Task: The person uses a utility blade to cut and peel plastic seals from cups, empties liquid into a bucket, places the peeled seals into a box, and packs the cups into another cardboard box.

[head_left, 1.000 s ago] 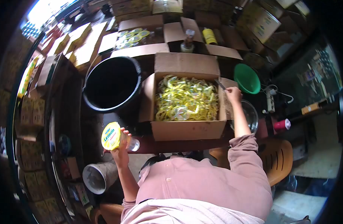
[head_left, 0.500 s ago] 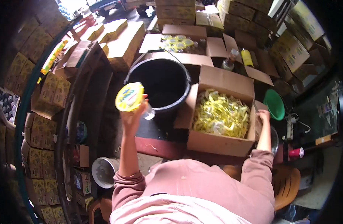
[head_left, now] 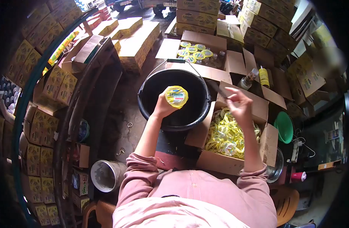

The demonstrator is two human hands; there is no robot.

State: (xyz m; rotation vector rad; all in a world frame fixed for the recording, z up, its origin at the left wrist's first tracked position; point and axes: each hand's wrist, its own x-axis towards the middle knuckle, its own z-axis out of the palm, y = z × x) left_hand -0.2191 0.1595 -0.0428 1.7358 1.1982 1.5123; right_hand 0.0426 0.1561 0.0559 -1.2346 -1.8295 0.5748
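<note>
My left hand (head_left: 165, 104) is wrapped round a plastic cup with a yellow-rimmed lid (head_left: 177, 97) marked "Lemon". In view the cup lies over the mouth of a black bucket (head_left: 174, 126), lid facing me. My right hand (head_left: 239, 105) is raised over an open cardboard box (head_left: 220, 162), its fingers closed on a thin, dark, blade-like tool (head_left: 221, 91), blurred by motion. The tool points up and left towards the bucket. Tangled yellow strips (head_left: 231, 133) fill the box, with a clear round piece (head_left: 228, 148) among them.
Behind the bucket, an open carton (head_left: 199, 37) holds several yellow-lidded cups. A glass bottle (head_left: 247, 80) and a stack of yellow lids (head_left: 264, 78) stand to its right. A green bowl (head_left: 284, 127) and power strip (head_left: 295, 151) are at right, a white bucket (head_left: 106, 175) at lower left.
My left hand has brought the cup rightwards, from the bucket's left side to over its mouth. My right hand has risen from the box's right side to above the strips, the tool now visible.
</note>
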